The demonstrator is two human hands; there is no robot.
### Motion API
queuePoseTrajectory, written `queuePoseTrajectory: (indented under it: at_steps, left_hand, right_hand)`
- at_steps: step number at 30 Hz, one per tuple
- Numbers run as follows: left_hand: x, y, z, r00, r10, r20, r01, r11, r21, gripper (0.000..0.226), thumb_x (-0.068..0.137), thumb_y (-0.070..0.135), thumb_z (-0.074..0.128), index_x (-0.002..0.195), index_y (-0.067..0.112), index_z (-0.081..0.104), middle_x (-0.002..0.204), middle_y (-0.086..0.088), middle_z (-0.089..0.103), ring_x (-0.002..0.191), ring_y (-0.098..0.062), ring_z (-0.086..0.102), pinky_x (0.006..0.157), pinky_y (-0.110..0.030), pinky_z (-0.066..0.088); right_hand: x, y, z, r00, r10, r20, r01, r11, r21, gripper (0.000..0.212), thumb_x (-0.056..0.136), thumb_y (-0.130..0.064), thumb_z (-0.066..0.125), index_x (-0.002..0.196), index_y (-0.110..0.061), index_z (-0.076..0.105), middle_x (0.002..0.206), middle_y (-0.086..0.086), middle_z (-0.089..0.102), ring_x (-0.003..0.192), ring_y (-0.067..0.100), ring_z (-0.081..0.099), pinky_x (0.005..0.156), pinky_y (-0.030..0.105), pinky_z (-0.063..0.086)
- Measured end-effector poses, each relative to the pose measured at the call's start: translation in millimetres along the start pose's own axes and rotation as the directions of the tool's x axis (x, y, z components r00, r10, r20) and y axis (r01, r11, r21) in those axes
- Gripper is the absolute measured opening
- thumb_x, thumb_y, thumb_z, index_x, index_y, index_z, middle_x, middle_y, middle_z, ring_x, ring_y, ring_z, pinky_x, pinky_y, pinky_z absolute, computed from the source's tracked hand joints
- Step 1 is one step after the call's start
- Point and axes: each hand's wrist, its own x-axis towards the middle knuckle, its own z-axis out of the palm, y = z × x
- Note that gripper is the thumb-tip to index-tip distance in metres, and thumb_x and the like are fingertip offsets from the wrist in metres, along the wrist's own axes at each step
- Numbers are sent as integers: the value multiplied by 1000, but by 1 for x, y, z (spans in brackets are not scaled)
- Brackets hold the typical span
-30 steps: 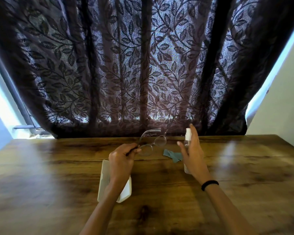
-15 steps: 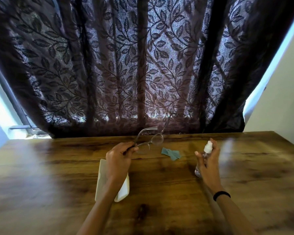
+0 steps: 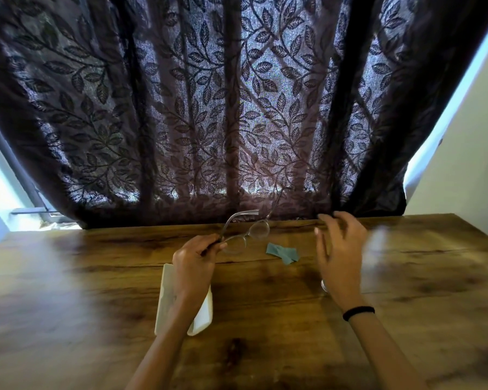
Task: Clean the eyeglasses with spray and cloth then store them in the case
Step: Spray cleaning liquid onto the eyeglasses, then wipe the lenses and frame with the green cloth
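My left hand [image 3: 196, 258] pinches one corner of the clear-framed eyeglasses [image 3: 258, 229] and holds them above the wooden table [image 3: 68, 277], temples unfolded and pointing toward the curtain. A small teal cloth [image 3: 283, 253] lies crumpled on the table just right of the glasses. My right hand [image 3: 340, 257] hovers right of the cloth with fingers spread and nothing in them, slightly blurred. Under its palm only the clear base of the spray bottle [image 3: 324, 285] shows, standing on the table. The white case [image 3: 166, 299] lies under my left forearm.
A dark leaf-patterned curtain [image 3: 237, 108] hangs along the table's far edge. A pale wall [image 3: 468, 164] stands at the right. A black band [image 3: 358, 312] circles my right wrist.
My right hand carried the spray bottle rightward and down to the table, then let go and spread its fingers. My left hand kept the glasses almost still.
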Motion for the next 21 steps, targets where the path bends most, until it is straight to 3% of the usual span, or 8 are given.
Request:
queuePoseTrajectory:
  at_steps: [2, 4, 11, 17, 21]
  left_hand:
    - [0, -2, 0, 1000, 2, -3, -2, 1000, 5, 18, 72, 5, 73, 89, 2, 72, 83, -8, 72, 75, -15, 68, 68, -22, 55]
    - [-1, -2, 0, 1000, 7, -7, -7, 1000, 17, 17, 72, 5, 73, 89, 2, 72, 84, -7, 72, 75, -14, 68, 68, -18, 54]
    - [-2, -11, -2, 1000, -20, 11, 19, 998, 59, 15, 75, 13, 72, 90, 12, 73, 84, 4, 71, 76, -4, 65, 65, -20, 54]
    - [2, -17, -5, 1000, 16, -9, -15, 997, 71, 17, 73, 10, 74, 89, 13, 73, 83, 11, 67, 76, 0, 64, 65, -8, 49]
    - [4, -20, -8, 999, 35, -38, -33, 998, 57, 14, 71, 6, 75, 85, 8, 73, 80, 2, 70, 75, -4, 64, 64, -10, 50]
  right_hand:
    - [8, -6, 7, 994, -75, 79, 79, 995, -56, 15, 85, -5, 58, 100, -6, 62, 107, 15, 57, 100, 27, 48, 80, 30, 42]
    - [11, -8, 19, 984, -41, 174, 50, 998, -46, 13, 84, -1, 59, 95, -4, 65, 98, 14, 61, 90, 28, 54, 73, 29, 44]
    - [6, 6, 68, 857, 99, 506, -63, 994, -88, 13, 88, -8, 54, 85, -2, 65, 97, 12, 59, 85, 30, 59, 67, 38, 48]
    - [3, 15, 95, 720, 267, 640, -143, 960, -240, 19, 90, -22, 55, 91, -6, 64, 97, 14, 68, 87, 29, 64, 72, 41, 55]
    - [1, 15, 99, 718, 279, 637, -148, 956, -252, 19, 90, -23, 54, 95, -7, 64, 96, 13, 68, 87, 28, 64, 71, 40, 54]
